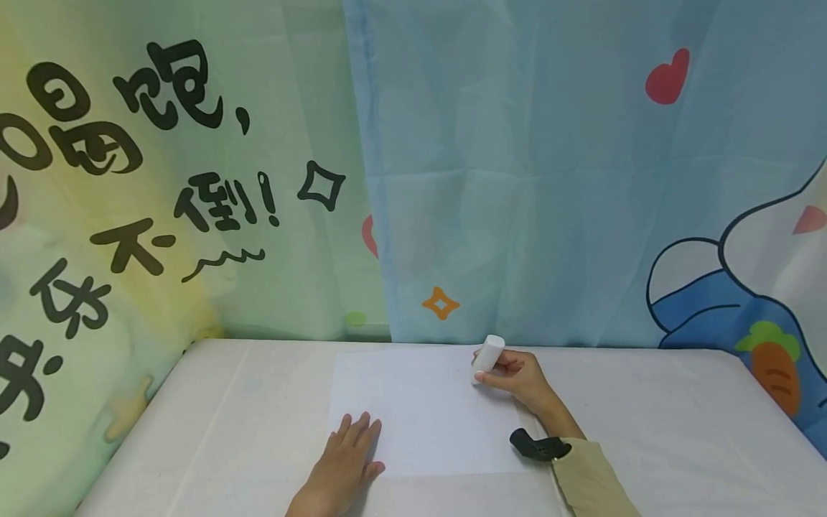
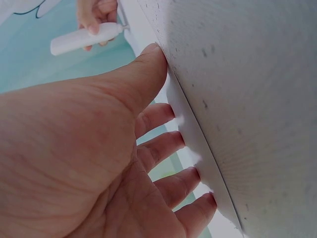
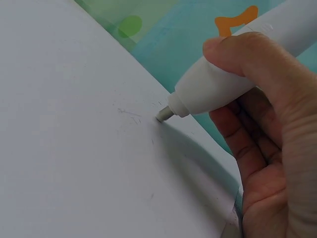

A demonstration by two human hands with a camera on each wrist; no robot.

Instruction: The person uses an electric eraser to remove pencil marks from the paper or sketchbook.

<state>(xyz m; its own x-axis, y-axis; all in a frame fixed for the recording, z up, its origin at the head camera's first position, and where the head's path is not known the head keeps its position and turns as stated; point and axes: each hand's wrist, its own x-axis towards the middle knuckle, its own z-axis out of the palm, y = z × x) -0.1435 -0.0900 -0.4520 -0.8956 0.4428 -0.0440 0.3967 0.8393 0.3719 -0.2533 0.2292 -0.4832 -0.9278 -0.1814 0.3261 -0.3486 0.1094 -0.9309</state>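
Observation:
My right hand point(image 1: 525, 379) grips a white electric eraser point(image 1: 488, 356) near the far right part of a sheet of white paper point(image 1: 426, 416). In the right wrist view, the narrow grey tip point(image 3: 164, 115) of the electric eraser meets the paper, thumb on top of the body and fingers beneath. Faint pencil marks point(image 3: 130, 114) and small specks lie by the tip. My left hand point(image 1: 342, 463) rests with spread fingers at the paper's near left edge. From the left wrist view, its thumb and fingertips point(image 2: 190, 174) press on the sheet.
A white-covered table point(image 1: 252, 424) lies under the paper. Behind it hang printed cloths point(image 1: 549, 179) in green and blue. A black band with a camera mount point(image 1: 538, 445) sits on the right wrist, above a beige sleeve point(image 1: 591, 477).

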